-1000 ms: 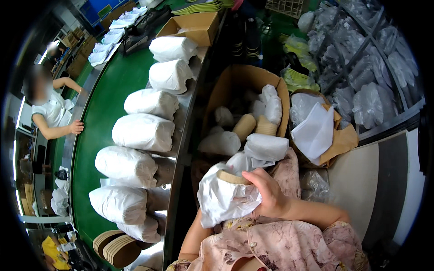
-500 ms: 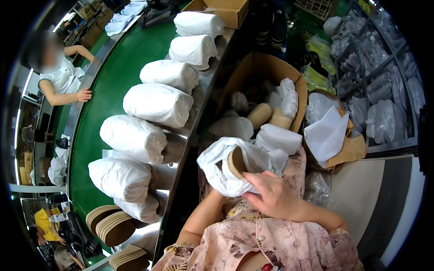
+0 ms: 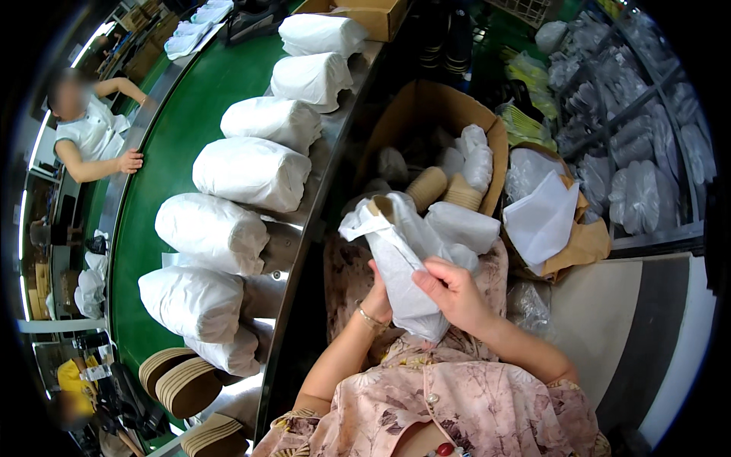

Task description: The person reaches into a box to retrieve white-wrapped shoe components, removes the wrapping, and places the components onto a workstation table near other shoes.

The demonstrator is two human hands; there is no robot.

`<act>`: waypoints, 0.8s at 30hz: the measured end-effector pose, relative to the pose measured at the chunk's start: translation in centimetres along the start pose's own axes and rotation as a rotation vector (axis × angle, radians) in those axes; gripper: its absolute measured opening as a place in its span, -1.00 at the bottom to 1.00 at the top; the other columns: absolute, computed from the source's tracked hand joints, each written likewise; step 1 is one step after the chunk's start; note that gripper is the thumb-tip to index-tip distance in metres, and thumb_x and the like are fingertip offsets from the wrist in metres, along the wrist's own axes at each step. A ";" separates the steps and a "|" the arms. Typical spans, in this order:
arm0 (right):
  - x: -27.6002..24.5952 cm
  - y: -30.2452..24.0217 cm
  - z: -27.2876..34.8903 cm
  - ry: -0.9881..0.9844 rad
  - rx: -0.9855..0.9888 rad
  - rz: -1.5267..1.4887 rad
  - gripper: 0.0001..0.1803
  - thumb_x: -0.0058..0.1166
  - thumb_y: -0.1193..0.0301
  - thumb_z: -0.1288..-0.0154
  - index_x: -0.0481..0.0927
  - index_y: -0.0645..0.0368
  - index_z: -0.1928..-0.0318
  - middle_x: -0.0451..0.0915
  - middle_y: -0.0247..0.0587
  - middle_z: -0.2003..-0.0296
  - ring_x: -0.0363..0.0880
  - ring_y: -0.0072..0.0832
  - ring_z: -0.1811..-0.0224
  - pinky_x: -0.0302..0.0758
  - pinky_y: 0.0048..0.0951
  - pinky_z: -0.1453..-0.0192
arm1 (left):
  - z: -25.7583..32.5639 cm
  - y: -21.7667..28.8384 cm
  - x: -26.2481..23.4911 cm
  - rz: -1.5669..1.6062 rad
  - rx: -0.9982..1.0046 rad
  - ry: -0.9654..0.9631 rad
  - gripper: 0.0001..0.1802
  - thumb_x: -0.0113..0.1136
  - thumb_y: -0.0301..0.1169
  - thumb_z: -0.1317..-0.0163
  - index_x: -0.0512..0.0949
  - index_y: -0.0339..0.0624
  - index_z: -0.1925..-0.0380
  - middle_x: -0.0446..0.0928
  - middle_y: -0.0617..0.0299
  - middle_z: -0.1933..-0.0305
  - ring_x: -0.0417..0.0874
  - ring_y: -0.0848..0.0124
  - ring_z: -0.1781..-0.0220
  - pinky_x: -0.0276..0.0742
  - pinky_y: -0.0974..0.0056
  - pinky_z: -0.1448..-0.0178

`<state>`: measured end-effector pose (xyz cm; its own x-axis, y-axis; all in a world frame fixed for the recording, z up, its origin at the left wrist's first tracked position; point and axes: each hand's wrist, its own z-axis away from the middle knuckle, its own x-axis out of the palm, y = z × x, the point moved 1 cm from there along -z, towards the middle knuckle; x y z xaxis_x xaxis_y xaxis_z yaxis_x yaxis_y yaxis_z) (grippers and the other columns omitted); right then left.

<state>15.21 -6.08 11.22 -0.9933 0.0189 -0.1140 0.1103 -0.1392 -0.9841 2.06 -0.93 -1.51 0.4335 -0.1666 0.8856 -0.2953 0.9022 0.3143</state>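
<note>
Over my lap I hold a white bag (image 3: pixel 403 286) of thin, crinkled material, and a tan curved insert (image 3: pixel 380 206) shows at its far opening. My left hand (image 3: pixel 378 295) grips the bag's left side, with its fingers partly hidden behind it. On the other side, my right hand (image 3: pixel 455 292) pinches the white material between thumb and fingers. Just beyond the bag, a white wrapped bundle (image 3: pixel 464 227) lies at the near edge of a large cardboard box (image 3: pixel 434 103). Stacked tan curved inserts (image 3: pixel 426 187) stand inside that box.
Plump white wrapped bundles (image 3: pixel 251 174) line the metal edge of a green conveyor belt (image 3: pixel 183 99) on my left, with tan inserts (image 3: pixel 186 387) nearer me. A co-worker (image 3: pixel 91 133) stands across the belt. White sheets (image 3: pixel 541 217) and a rack of clear-bagged items (image 3: pixel 643 194) are at right.
The bag has turned from its opening facing me to hanging lengthwise, opening away. My left hand has come into view on its left side; my right hand still grips it.
</note>
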 end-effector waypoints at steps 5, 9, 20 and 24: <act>-0.1 -0.3 -0.2 0.065 0.086 -0.225 -0.78 -0.18 0.39 -0.33 0.42 0.31 0.35 0.34 -0.40 0.52 0.23 -0.73 0.44 0.23 -0.66 0.34 | 2.2 1.2 2.1 -0.291 0.045 -0.154 0.12 0.29 0.18 0.22 0.04 -0.31 -0.21 0.21 0.12 -0.21 0.23 0.32 -0.24 0.13 0.23 -0.30; -0.1 -0.1 0.0 0.212 -0.005 -0.008 -0.81 -0.18 0.41 -0.32 0.40 0.30 0.34 0.32 -0.37 0.57 0.22 -0.69 0.49 0.24 -0.61 0.40 | 1.9 0.6 3.0 -0.245 0.030 -0.092 0.17 0.38 0.17 0.35 0.09 -0.30 -0.19 0.26 0.14 -0.16 0.29 0.33 -0.20 0.21 0.25 -0.24; -1.8 -0.1 0.0 0.301 -0.004 -0.662 -0.77 -0.14 0.45 -0.29 0.38 0.29 0.09 0.49 -0.30 0.26 0.43 -0.66 0.21 0.36 -0.61 0.07 | 3.4 1.9 2.2 -0.626 0.110 -0.086 -0.15 0.40 -0.01 0.21 0.31 -0.30 -0.02 0.41 0.24 0.05 0.40 0.46 0.03 0.33 0.33 -0.06; -3.0 -0.1 -0.2 0.338 0.102 -0.845 -0.78 -0.18 0.48 -0.24 0.39 0.29 0.13 0.50 -0.24 0.24 0.46 -0.55 0.19 0.39 -0.52 0.06 | 4.7 4.2 4.3 -0.867 0.063 -0.113 -0.25 0.39 -0.14 0.16 0.32 -0.30 0.00 0.41 0.24 0.08 0.40 0.48 0.06 0.32 0.34 -0.06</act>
<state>18.13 -5.92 11.66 -0.6770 0.4410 0.5892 -0.6683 -0.0332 -0.7431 -1.29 0.28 5.20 0.4408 -0.8253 0.3530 0.0513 0.4158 0.9080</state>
